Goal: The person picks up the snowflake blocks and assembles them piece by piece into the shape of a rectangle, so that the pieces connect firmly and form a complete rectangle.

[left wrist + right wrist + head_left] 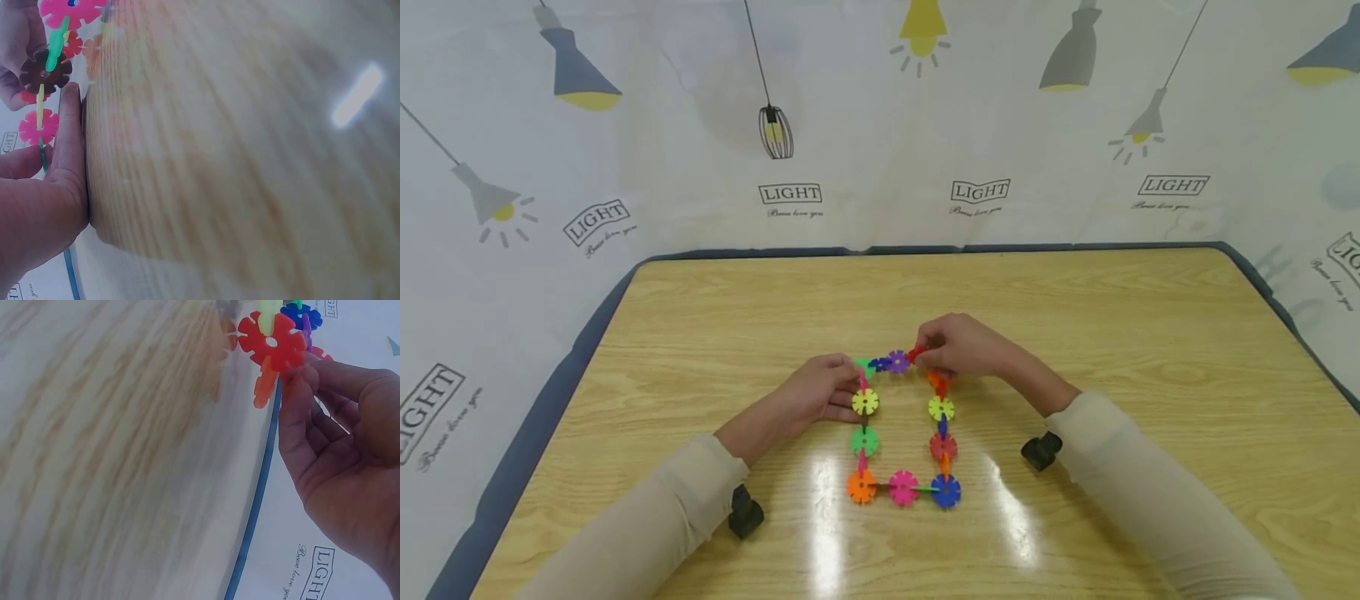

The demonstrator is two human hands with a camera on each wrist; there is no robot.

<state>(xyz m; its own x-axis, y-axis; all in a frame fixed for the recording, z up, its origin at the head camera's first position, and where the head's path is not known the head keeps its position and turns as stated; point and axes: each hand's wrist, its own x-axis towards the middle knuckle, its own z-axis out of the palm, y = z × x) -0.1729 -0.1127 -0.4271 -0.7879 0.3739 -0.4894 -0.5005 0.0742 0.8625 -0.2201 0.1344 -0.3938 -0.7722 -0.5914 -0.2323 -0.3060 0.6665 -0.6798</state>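
Note:
Notched plastic snowflake discs in many colours join into a roughly rectangular ring on the table. Along its near side are an orange disc (861,487), a pink disc (903,488) and a blue disc (946,492). My left hand (808,392) is at the far left corner, its thumb and a finger pinching a green disc (44,156) seen edge-on; the other fingers extend beside the ring. At the far right corner my right hand (961,346) pinches a red disc (253,339) between thumb and fingertips. An orange disc (265,384) slots into that red one.
The wood-grain table (700,317) extends around the ring, with a dark blue edge at its back and sides. Behind it hangs a pale sheet (880,125) printed with lamps. Each wrist bears a small black camera (746,512).

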